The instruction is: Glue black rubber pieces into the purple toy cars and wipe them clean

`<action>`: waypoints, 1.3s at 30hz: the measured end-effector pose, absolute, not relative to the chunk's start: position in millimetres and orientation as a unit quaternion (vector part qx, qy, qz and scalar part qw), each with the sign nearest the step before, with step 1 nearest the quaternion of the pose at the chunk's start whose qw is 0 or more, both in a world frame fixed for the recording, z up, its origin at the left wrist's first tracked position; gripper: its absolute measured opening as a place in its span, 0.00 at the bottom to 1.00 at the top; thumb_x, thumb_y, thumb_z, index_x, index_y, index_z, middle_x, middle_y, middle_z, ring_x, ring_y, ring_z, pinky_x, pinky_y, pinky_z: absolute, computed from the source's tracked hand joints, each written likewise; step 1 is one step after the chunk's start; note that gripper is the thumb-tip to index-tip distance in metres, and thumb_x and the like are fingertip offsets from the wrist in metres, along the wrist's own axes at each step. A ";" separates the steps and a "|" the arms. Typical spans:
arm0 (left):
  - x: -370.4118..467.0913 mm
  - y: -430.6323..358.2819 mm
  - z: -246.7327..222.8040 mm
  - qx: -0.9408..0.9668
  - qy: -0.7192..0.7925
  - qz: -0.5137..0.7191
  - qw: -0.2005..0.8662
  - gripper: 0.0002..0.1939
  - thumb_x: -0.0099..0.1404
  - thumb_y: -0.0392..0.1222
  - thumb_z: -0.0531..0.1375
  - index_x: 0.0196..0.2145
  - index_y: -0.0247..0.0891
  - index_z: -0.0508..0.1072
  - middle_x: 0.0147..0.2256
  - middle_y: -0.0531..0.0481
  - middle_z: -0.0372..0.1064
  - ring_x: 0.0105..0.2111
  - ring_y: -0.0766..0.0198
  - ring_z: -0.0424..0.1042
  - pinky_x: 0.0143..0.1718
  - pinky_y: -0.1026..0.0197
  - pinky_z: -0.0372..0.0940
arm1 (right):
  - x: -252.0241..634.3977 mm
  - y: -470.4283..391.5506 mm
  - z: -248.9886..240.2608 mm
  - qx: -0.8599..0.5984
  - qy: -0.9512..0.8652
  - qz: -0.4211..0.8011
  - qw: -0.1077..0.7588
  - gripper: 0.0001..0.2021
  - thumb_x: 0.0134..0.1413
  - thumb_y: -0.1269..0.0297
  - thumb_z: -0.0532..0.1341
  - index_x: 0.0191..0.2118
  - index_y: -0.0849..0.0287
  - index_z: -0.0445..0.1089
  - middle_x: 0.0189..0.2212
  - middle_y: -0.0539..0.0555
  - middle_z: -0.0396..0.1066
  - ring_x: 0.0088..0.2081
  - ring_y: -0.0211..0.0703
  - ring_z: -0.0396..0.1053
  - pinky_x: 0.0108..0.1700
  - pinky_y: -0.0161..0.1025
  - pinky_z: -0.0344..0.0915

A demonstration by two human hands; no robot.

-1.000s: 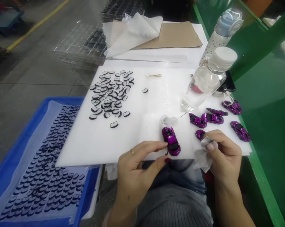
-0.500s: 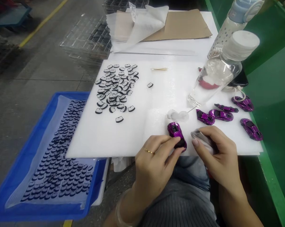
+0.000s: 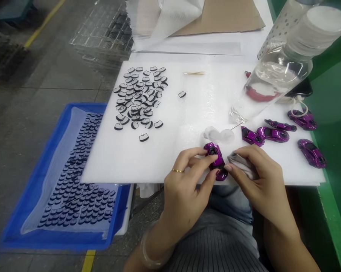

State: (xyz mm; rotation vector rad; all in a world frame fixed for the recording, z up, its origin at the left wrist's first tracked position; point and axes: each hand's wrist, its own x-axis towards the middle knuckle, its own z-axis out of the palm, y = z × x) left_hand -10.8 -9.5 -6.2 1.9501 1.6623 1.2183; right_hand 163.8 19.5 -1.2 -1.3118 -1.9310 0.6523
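Observation:
A small purple toy car (image 3: 221,175) with a black windscreen lies at the front edge of the white board. My left hand (image 3: 184,192), with a gold ring, is closed on its left side and roof. Just to the right, my right hand (image 3: 268,185) pinches a crumpled grey cloth (image 3: 242,163), and its thumb tip is at the car's windscreen edge. Whether that thumb presses on the car cannot be made out. Beyond the car lie thin translucent round pieces (image 3: 226,136).
Several purple toy cars (image 3: 273,134) rest at right, near a clear bottle (image 3: 283,75). Many small black-edged clear pieces (image 3: 144,137) are spread at left, with thin sticks (image 3: 194,73) behind. A blue tray (image 3: 59,243) of similar pieces stands lower left.
My left fingers have shifted from the windscreen to the car's side and roof. The right hand with the cloth has come closer, its thumb reaching the car. The camera view has tilted down slightly.

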 end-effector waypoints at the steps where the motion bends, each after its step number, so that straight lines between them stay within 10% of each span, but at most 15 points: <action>1: -10.6 -9.9 -6.6 0.681 0.578 0.425 0.150 0.08 0.69 0.34 0.63 0.45 0.35 0.79 0.47 0.44 0.74 0.35 0.66 0.77 0.39 0.63 0.76 | 163.0 19.4 -1.8 -0.506 -0.747 0.246 0.354 0.04 0.63 0.65 0.65 0.40 0.57 0.70 0.33 0.52 0.70 0.33 0.39 0.69 0.33 0.35 0.66; 21: -21.1 -13.8 -12.0 0.712 0.552 0.397 0.173 0.17 0.64 0.35 0.68 0.51 0.39 0.75 0.55 0.43 0.74 0.45 0.58 0.78 0.51 0.56 0.75 | 175.3 25.4 -13.6 -0.418 -0.828 0.010 0.375 0.12 0.58 0.73 0.65 0.46 0.53 0.73 0.41 0.56 0.75 0.34 0.42 0.74 0.33 0.39 0.73; 31: -27.3 -15.4 -13.5 0.718 0.567 0.356 0.190 0.36 0.65 0.44 0.68 0.66 0.47 0.60 0.60 0.43 0.69 0.53 0.49 0.76 0.54 0.50 0.75 | 138.3 18.9 -12.2 -0.559 -0.740 -0.009 0.375 0.19 0.60 0.54 0.66 0.50 0.58 0.62 0.36 0.57 0.75 0.37 0.51 0.73 0.40 0.49 0.67; 39: -24.0 -16.9 -20.2 0.730 0.556 0.362 0.162 0.37 0.62 0.44 0.70 0.65 0.42 0.62 0.57 0.40 0.71 0.56 0.47 0.74 0.58 0.49 0.72 | 178.7 49.5 -1.3 -0.635 -0.671 -0.117 0.364 0.12 0.56 0.68 0.65 0.46 0.57 0.67 0.44 0.62 0.73 0.45 0.60 0.71 0.45 0.55 0.66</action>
